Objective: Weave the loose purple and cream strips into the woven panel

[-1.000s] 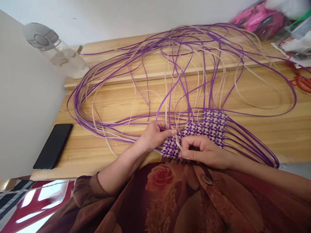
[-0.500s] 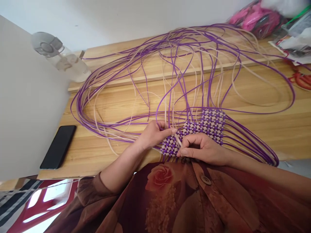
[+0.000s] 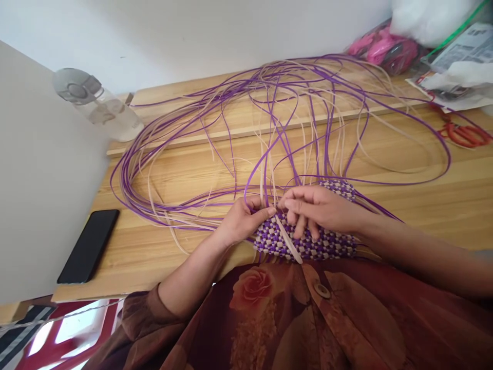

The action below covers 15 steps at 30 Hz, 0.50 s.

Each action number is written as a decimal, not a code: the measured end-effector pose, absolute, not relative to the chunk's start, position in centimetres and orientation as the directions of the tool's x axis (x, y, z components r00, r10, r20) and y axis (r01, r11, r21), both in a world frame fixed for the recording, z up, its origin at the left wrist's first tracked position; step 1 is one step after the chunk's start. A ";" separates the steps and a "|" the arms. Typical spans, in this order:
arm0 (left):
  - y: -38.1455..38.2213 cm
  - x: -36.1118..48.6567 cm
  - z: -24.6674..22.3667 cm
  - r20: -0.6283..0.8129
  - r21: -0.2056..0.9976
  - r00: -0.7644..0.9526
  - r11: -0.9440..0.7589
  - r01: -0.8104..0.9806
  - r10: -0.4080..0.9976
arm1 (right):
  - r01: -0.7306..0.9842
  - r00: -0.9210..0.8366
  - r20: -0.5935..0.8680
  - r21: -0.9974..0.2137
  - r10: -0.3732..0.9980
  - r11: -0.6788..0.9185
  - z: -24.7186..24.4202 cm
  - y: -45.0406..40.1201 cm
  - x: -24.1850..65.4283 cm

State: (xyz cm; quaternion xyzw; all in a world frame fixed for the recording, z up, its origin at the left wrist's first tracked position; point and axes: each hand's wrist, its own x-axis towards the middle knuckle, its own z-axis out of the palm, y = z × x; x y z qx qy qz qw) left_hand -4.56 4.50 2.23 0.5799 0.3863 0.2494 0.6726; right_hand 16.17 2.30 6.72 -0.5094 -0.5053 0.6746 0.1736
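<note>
A purple and cream woven panel (image 3: 275,241) lies at the table's front edge against the shirt, long loose strands fanning out from its edges. My left hand (image 3: 246,218) is at the panel's upper left edge, thumb and forefinger pinched on a cream strand (image 3: 288,244). The strand's free end slants down over the weave to the shirt. Above the middle of the panel is my right hand (image 3: 318,208), fingers loosely bent and apart, tips close to the upright strands beside my left thumb. It covers part of the weave.
A big loop of purple and cream strands (image 3: 129,169) spreads across the wooden table (image 3: 185,177). A black phone (image 3: 89,246) lies at left, with a clear bottle (image 3: 111,115) behind it. Red-handled scissors (image 3: 464,134) and a pink bagged item (image 3: 389,49) are at right.
My right hand has let go of the cream strand near the shirt and moved up to the panel's top edge. My left hand keeps its pinch. The view has shifted slightly.
</note>
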 end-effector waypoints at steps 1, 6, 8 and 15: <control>4.5 -4.5 2.3 -0.202 0.979 0.578 0.181 0.094 0.791 | 0.300 -0.390 -0.503 -0.861 0.771 -0.410 6.9 2.8 16.0; 4.6 -4.3 2.4 -0.108 0.993 0.600 0.120 0.019 0.793 | 0.399 -0.380 -0.502 -0.847 0.777 -0.353 6.7 4.5 14.2; 4.5 -4.3 2.4 -0.159 0.984 0.595 0.174 0.032 0.788 | 0.442 -0.352 -0.504 -0.832 0.789 -0.334 6.6 5.6 13.9; 4.4 -4.5 2.0 -0.360 0.915 0.556 0.400 0.053 0.749 | 0.728 0.198 0.035 -0.675 0.980 -0.123 7.2 16.9 19.0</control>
